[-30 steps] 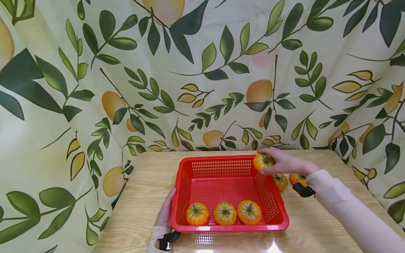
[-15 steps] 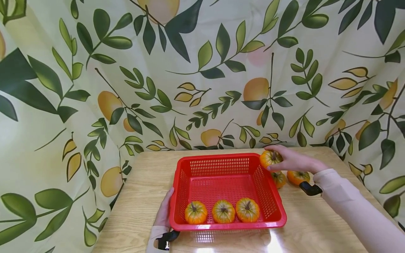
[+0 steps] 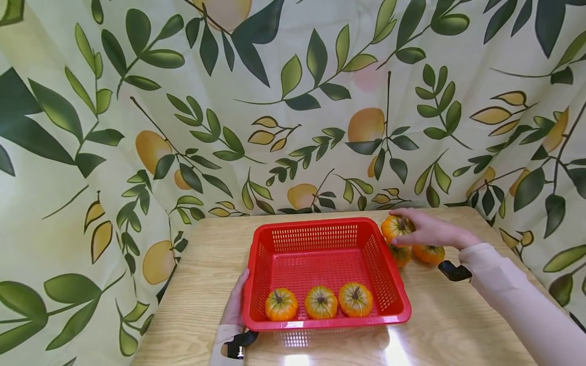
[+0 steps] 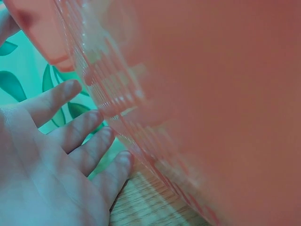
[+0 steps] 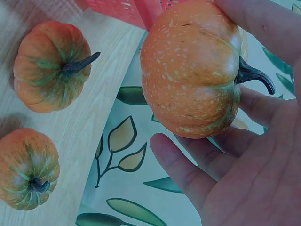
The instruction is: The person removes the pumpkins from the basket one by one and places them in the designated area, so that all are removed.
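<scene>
My right hand [image 3: 430, 230] grips a small orange pumpkin [image 3: 391, 229] just outside the right rim of a red plastic basket [image 3: 329, 324]. In the right wrist view, the fingers curve around the pumpkin's side and its dark stem points toward the palm. Along the basket's front wall, inside, sit three pumpkins: a left one [image 3: 281, 305], a middle one [image 3: 321, 303] and a right one [image 3: 355, 300]. My left hand [image 3: 234, 303] lies against the basket's left side, its fingers extended with the tips at the wall in the left wrist view.
Two more pumpkins, one close to the basket [image 3: 401, 257] and one farther right [image 3: 429, 254], stand on the wooden table [image 3: 201, 284] below the right hand. A fabric backdrop [image 3: 293, 122] with leaves and fruit surrounds the table's back and sides.
My right hand has carried its pumpkin rightward, from over the basket's right rim to outside it. The left hand stays at the basket's side. The head view has shifted slightly.
</scene>
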### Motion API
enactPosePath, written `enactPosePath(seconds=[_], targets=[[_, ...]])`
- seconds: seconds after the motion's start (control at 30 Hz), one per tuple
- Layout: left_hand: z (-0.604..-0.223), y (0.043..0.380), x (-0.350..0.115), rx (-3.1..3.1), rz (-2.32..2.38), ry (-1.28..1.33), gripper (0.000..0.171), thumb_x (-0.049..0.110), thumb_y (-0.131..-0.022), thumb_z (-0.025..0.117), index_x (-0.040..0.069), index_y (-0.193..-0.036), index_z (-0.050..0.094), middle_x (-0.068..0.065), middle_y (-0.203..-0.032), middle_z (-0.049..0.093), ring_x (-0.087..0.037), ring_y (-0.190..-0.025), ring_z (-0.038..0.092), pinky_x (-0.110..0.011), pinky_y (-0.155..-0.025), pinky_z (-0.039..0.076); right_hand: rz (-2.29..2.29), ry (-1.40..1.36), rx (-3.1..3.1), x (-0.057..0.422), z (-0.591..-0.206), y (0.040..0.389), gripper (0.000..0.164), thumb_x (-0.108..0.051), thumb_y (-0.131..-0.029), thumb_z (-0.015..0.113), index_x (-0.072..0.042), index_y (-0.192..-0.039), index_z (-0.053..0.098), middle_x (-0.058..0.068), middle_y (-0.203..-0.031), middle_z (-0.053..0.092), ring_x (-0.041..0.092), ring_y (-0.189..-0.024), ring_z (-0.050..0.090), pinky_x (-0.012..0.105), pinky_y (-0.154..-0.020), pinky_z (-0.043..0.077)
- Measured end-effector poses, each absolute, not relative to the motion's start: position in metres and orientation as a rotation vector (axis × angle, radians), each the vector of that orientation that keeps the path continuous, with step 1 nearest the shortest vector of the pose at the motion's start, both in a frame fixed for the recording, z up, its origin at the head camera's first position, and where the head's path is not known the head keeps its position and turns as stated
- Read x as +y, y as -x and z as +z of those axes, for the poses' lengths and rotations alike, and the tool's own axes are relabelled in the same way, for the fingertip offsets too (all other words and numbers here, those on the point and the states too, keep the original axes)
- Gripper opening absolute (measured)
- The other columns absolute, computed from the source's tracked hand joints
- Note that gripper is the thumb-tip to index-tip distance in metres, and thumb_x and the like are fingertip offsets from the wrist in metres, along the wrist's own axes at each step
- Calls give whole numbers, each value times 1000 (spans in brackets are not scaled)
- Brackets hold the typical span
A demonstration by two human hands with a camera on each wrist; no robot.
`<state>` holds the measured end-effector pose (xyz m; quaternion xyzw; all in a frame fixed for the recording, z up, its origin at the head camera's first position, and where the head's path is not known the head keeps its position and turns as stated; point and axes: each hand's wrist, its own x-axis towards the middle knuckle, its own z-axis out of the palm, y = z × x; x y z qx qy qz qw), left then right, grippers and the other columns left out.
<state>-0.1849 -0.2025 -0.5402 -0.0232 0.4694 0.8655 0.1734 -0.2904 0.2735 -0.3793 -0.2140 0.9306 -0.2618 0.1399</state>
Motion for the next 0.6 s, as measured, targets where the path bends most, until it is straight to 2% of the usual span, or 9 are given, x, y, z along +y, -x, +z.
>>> enactPosePath(seconds=[0.23,0.6], targets=[[-537,187,-202,1307,2460,74,62,56,-102,39,21,-153,38,3,-143,59,-16,-130,55,-36,-113,45,-763,593,2687,276,-376,291,82,-42,-89,76,-4,-151,38,26,-144,48,44,-126,49,67,-98,48],[-533,188,-201,1303,2465,51,57,53,-103,39,24,-152,39,4,-143,58,-16,-130,53,-36,-113,45,-754,572,2727,286,-372,292,83,-43,-88,76,-3,-150,37,28,-141,47,43,-121,51,64,-93,52]])
